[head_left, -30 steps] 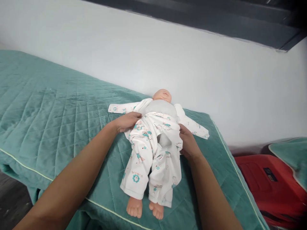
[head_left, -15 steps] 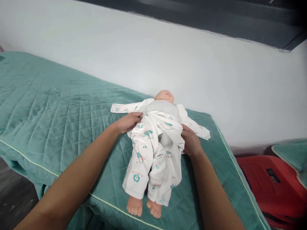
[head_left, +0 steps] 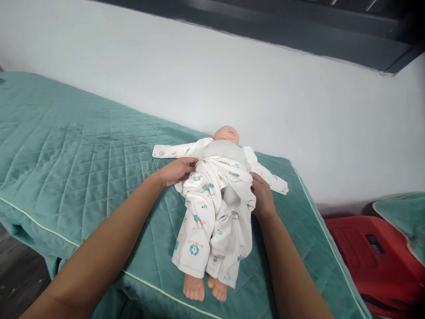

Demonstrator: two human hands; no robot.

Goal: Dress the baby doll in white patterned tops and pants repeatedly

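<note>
A baby doll (head_left: 226, 134) lies on its back, its feet toward me. It wears white printed baby pants (head_left: 198, 221), pulled up to the waist, with an opening at the crotch. A matching baby shirt (head_left: 265, 175) lies spread beneath it, sleeves out to both sides, leaving the grey chest bare. My left hand (head_left: 179, 171) is closed at the waist of the pants on the left side, fingertips pinching the cloth. On the opposite side my right hand (head_left: 263, 195) grips the waist of the pants, its fingers partly hidden behind the fabric.
Under the doll is a green quilted cover (head_left: 99, 150) with a pale piped edge. A white wall (head_left: 212, 75) rises right behind the head. To the right, lower down, stands a red case (head_left: 368, 266) with green cloth beside it.
The doll's legs and feet have shifted slightly to the right. Both hands keep nearly the same places at the waist of the pants. The view has tilted a little.
</note>
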